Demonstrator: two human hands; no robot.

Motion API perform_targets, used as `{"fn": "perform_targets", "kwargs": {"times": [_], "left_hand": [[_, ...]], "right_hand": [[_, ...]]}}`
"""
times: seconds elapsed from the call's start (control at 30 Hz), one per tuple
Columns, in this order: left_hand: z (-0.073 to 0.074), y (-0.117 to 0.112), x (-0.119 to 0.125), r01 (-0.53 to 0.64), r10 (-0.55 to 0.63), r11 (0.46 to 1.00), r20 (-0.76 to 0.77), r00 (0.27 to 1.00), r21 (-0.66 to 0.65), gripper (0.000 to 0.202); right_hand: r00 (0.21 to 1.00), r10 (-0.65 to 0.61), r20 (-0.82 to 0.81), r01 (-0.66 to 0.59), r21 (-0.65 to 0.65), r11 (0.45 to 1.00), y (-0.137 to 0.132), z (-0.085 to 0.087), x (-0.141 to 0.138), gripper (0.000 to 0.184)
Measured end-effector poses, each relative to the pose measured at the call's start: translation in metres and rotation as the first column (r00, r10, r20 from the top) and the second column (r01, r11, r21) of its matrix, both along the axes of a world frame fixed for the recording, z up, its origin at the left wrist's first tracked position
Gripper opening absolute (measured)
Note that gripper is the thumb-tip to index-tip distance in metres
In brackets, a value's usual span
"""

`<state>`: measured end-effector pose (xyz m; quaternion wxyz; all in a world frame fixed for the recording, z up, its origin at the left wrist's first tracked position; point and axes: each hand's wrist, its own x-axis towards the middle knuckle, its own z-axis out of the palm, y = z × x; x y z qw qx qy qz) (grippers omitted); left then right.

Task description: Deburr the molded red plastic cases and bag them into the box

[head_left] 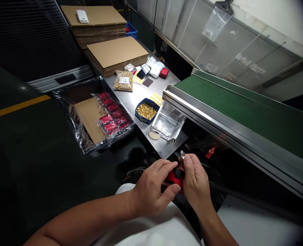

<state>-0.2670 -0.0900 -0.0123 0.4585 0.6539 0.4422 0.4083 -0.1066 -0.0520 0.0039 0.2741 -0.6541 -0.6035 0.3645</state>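
In front of my lap, my left hand [151, 188] curls its thumb and fingers round a red and black piece [176, 176], whose kind I cannot make out. My right hand [196, 181] is closed beside it, pinching a small shiny metal tool [182, 158] between thumb and fingers. The tool looks like a nail clipper and points upward. Both hands nearly meet, and the fingers cover much of the red piece. Whether my right hand also touches the red piece is hidden.
Ahead, a metal table [164, 147] bears a blue tray [137, 118] of small gold parts, a white bin [175, 133] with clear bags, and cardboard stacks [118, 51]. Left stands a plastic-lined crate [77, 145] with red packs [113, 118]. A green conveyor [233, 102] runs along the right.
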Motion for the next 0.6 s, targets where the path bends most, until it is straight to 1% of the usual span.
{"fn": "perform_targets", "kwargs": {"times": [0.07, 0.17, 0.23, 0.3, 0.37, 0.4, 0.47, 0.53, 0.6], "left_hand": [[0.001, 0.002, -0.001, 0.029, -0.026, 0.996, 0.046, 0.999, -0.083, 0.051], [0.000, 0.005, -0.003, 0.046, -0.022, 0.976, 0.116, 0.993, -0.211, 0.040], [-0.003, 0.004, -0.003, 0.048, 0.005, 0.954, 0.177, 0.984, -0.294, 0.034], [-0.006, 0.003, -0.002, 0.051, 0.046, 0.921, 0.239, 0.970, -0.387, 0.034], [-0.008, 0.002, -0.001, 0.041, 0.087, 0.896, 0.266, 0.960, -0.443, 0.038], [-0.009, 0.001, 0.000, 0.028, 0.105, 0.891, 0.265, 0.959, -0.453, 0.041], [-0.010, -0.001, 0.001, -0.014, 0.143, 0.889, 0.248, 0.958, -0.457, 0.047], [-0.011, -0.003, 0.002, -0.067, 0.193, 0.886, 0.234, 0.953, -0.460, 0.050], [-0.012, -0.003, 0.002, -0.103, 0.244, 0.879, 0.252, 0.936, -0.466, 0.052]], "right_hand": [[1.000, 0.013, -0.005, -0.013, -0.021, 1.000, 0.001, 0.000, 0.002, 0.042], [0.999, 0.020, -0.042, -0.023, -0.066, 0.998, 0.002, 0.001, 0.002, 0.043], [0.997, 0.027, -0.072, -0.034, -0.096, 0.995, 0.003, 0.003, -0.001, 0.043], [0.990, 0.018, -0.142, -0.037, -0.128, 0.991, 0.005, 0.006, -0.004, 0.043], [0.961, -0.030, -0.276, -0.027, -0.201, 0.979, 0.010, 0.007, -0.008, 0.044], [0.927, -0.085, -0.366, -0.013, -0.258, 0.966, 0.013, 0.007, -0.009, 0.043], [0.809, -0.241, -0.536, 0.039, -0.360, 0.932, 0.018, 0.002, -0.008, 0.041], [0.661, -0.376, -0.649, 0.127, -0.397, 0.909, 0.022, -0.007, -0.006, 0.036], [0.549, -0.450, -0.704, 0.204, -0.409, 0.890, 0.020, -0.021, -0.004, 0.032]]}}
